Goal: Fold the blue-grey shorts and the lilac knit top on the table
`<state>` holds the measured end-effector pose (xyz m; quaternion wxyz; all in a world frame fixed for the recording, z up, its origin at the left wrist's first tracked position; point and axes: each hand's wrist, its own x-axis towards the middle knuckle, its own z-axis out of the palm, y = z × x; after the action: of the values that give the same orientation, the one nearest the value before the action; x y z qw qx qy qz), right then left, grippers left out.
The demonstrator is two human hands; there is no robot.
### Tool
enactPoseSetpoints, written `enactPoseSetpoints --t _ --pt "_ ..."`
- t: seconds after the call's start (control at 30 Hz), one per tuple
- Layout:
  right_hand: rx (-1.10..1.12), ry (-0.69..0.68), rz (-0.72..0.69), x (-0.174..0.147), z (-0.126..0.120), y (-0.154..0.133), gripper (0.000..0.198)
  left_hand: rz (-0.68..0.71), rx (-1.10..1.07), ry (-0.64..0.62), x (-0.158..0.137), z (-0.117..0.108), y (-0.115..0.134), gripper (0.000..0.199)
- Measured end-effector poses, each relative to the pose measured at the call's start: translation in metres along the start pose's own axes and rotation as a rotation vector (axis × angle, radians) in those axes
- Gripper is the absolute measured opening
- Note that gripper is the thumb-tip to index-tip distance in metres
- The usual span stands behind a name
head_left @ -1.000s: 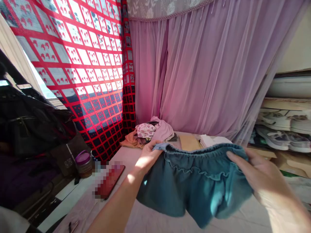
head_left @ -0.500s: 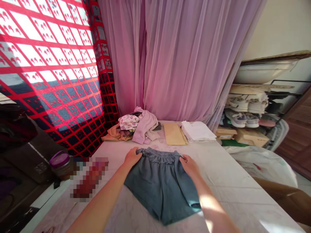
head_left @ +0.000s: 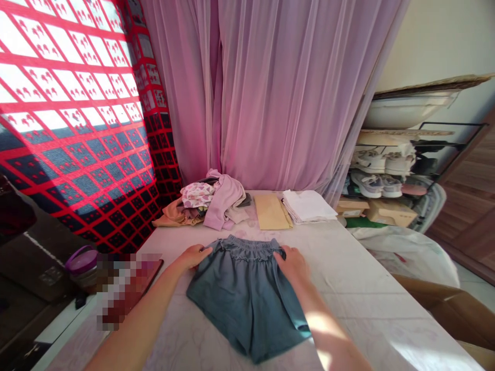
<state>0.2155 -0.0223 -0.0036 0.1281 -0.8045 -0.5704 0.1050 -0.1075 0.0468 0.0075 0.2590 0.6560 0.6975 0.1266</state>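
Note:
A pair of blue-grey shorts [head_left: 247, 299] with a gathered, ruffled waistband lies spread on the pale table [head_left: 348, 299], its legs toward me. My left hand [head_left: 194, 256] pinches the shorts' left side just below the waistband. At the waistband's right end, my right hand [head_left: 292, 262] is closed on the fabric, thumb on top. Beyond the shorts sit a heap of crumpled clothes [head_left: 226, 198], a folded yellow cloth [head_left: 271, 212] and a stack of folded white cloths [head_left: 309, 206].
Left of my arm lies a flat reddish item [head_left: 131, 293], partly blurred out, near a purple-lidded tub [head_left: 82, 265]. Lilac curtains [head_left: 278, 93] hang behind the table. A shoe rack [head_left: 382, 172] stands at right, with an open cardboard box [head_left: 448, 309] below.
My left hand has slid slightly down and outward from the waistband's corner along the shorts' side. The view has turned a little to the right. The shorts remain flat.

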Motion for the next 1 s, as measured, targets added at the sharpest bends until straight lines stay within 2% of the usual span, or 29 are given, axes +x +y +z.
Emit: enactPoseSetpoints --t 0.13,0.23,0.3,0.37,0.47,0.57,0.7,0.83,1.0 --pt "-0.014 -0.04 0.067 0.01 -0.006 0.012 0.038 0.004 0.127 0.017 0.001 -0.007 -0.006 0.026" --pt "0.002 -0.037 0.137 0.021 -0.011 0.025 0.042 0.012 0.197 0.086 0.002 -0.01 -0.004 0.04" --pt "0.003 -0.025 0.139 0.027 -0.014 0.03 0.045 0.083 0.211 0.127 0.003 -0.008 0.006 0.047" --pt "0.0 0.004 0.071 0.032 -0.016 0.029 0.045 0.211 0.208 0.144 0.007 -0.001 0.021 0.045" --pt "-0.006 0.039 -0.165 0.041 -0.016 0.018 0.041 0.409 0.215 0.098 0.016 0.011 0.047 0.035" --pt "-0.045 -0.024 -0.315 0.049 -0.013 0.005 0.039 0.503 0.261 0.023 0.027 0.021 0.068 0.028" --pt "-0.118 -0.144 -0.353 0.056 -0.014 -0.001 0.032 0.525 0.33 -0.035 0.037 0.023 0.081 0.024" --pt "-0.109 -0.129 -0.352 0.062 -0.021 0.0 0.018 0.496 0.387 -0.066 0.042 0.018 0.083 0.011" --pt "-0.099 -0.104 -0.232 0.071 -0.019 -0.002 0.022 0.384 0.418 -0.068 0.052 0.019 0.087 0.023"
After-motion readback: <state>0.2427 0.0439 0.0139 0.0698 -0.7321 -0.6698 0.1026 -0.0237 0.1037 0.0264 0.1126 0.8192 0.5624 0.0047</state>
